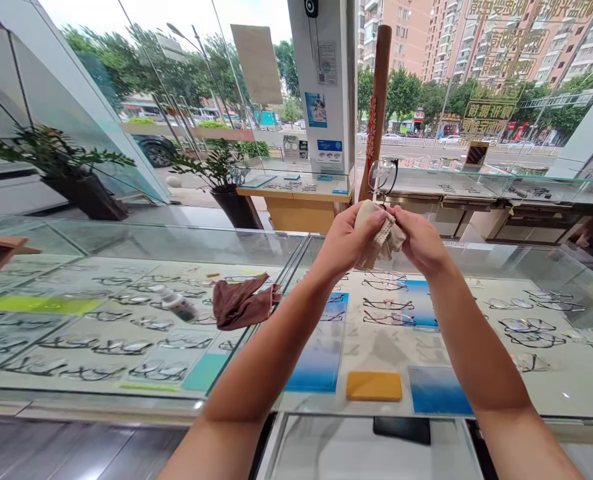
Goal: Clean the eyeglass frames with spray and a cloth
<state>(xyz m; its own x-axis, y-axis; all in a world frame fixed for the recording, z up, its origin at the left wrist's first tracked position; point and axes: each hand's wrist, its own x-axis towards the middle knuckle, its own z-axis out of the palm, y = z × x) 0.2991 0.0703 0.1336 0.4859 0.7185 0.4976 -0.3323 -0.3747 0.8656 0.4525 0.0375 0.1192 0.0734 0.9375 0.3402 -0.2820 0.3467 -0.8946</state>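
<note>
Both of my hands are raised in front of me above a glass display counter. My left hand is closed on a beige cloth, its thumb lying over the fabric. My right hand is closed too, pinching at the right side of the cloth, where a pair of eyeglasses meets it. The eyeglasses stand upright above the fingers, with a thin dark rim and a clear lens. Cloth and fingers hide their lower part, and the exact grip on them is partly covered.
A brown cloth and a small white bottle lie on the counter at left. Rows of eyeglasses fill the case, with a yellow block. A black phone lies nearest me. Potted plants stand by the windows.
</note>
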